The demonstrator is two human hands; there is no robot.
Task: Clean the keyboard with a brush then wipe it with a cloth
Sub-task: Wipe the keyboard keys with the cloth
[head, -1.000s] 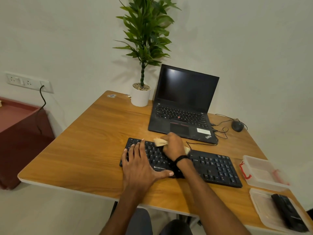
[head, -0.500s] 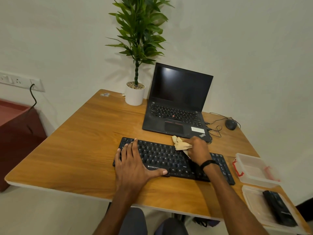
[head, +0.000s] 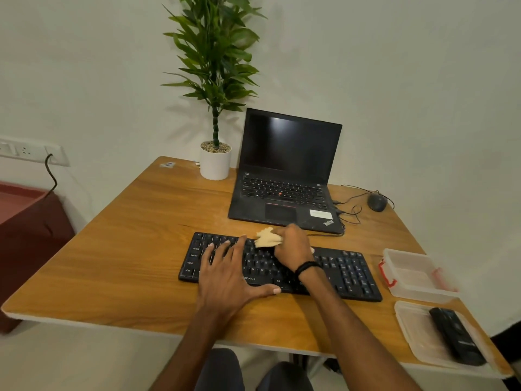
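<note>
black keyboard (head: 349, 270) marked "ronics" lies left-to-right; right hand (head: 293, 246) clenches cloth (head: 266, 238), left hand (head: 228, 275) flat, released.

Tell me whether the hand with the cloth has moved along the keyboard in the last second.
Yes. The right hand swept the cloth right, then back left along the keyboard, toward the left hand.

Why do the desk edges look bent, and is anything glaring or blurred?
Head view: the wide-angle lens bows the desk edges; soft light casts a faint plant shadow on the wall; the laptop screen shows a dim reflection; the right hand and cloth look slightly soft.
</note>
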